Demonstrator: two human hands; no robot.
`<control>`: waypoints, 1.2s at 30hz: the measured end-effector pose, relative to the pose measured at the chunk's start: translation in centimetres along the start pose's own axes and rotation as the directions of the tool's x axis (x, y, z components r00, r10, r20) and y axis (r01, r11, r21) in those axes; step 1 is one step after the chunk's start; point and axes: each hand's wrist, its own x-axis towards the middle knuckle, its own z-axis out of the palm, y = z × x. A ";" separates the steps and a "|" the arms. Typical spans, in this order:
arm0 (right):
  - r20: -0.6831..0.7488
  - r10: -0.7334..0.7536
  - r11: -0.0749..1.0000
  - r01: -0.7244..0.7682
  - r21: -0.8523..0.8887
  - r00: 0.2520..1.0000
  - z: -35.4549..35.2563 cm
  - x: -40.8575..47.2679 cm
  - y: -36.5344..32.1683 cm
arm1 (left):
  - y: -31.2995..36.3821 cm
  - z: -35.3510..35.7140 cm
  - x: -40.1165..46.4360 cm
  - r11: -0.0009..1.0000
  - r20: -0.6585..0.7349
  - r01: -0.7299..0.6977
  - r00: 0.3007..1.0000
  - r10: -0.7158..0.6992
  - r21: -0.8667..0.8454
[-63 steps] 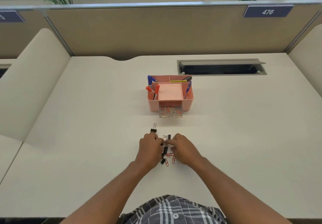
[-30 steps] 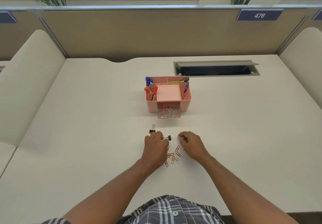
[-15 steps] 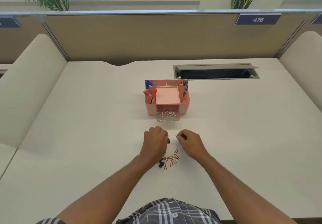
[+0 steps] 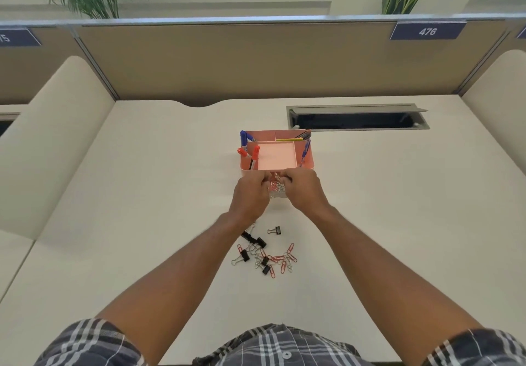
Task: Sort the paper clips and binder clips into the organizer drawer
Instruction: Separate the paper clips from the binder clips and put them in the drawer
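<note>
A pink desk organizer (image 4: 277,156) stands mid-desk with its clear drawer (image 4: 277,192) pulled out in front, several paper clips inside. Both hands hover over that drawer. My left hand (image 4: 252,192) has its fingers curled at the drawer's left side; nothing shows in them. My right hand (image 4: 303,189) is at the right side and pinches a small paper clip (image 4: 276,177) above the drawer. Nearer me lie loose black binder clips (image 4: 275,230) and a heap of red and silver paper clips (image 4: 280,260). My left forearm hides part of the heap.
Blue and red markers (image 4: 245,139) and pens (image 4: 304,149) stand in the organizer's side slots. An open cable tray (image 4: 355,118) is cut into the desk behind it. Partition walls close off the back and both sides.
Both hands have moved from the clip heap forward to the organizer's drawer, the right one taking a paper clip along. The heap and two binder clips stay on the desk.
</note>
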 end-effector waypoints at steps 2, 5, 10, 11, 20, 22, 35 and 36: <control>-0.024 -0.024 0.997 0.025 0.077 0.999 -0.1 -0.6 0.2 | -0.4 -0.1 -1.1 0.999 -0.005 -0.035 0.999 0.035 -0.005; -0.020 -0.048 0.990 0.050 0.133 0.999 0.2 -2.6 1.3 | -1.3 0.1 -3.5 0.990 0.021 -0.121 0.993 0.119 0.076; 0.333 0.136 0.987 -0.099 -0.125 0.933 2.7 -7.2 5.1 | -3.4 1.8 -8.5 0.928 0.250 -0.285 0.942 0.224 0.242; 0.373 0.160 0.979 -0.099 -0.176 0.914 3.3 -8.2 5.7 | -3.7 2.2 -9.3 0.910 0.303 -0.306 0.927 0.219 0.279; 0.289 0.050 0.979 0.011 -0.205 0.956 7.5 -13.5 6.6 | -4.5 3.8 -11.9 0.793 0.439 -0.367 0.887 0.142 0.486; 0.247 0.010 0.982 0.038 -0.188 0.969 7.6 -13.1 6.4 | -4.2 3.9 -11.7 0.788 0.417 -0.343 0.901 0.122 0.511; 0.240 0.038 0.991 -0.005 -0.136 0.970 5.8 -9.1 6.4 | -3.5 4.2 -9.6 0.774 0.296 -0.250 0.951 0.085 0.581; 0.237 0.054 0.992 -0.025 -0.124 0.970 5.5 -8.9 6.6 | -3.6 4.3 -9.4 0.787 0.280 -0.230 0.957 0.077 0.572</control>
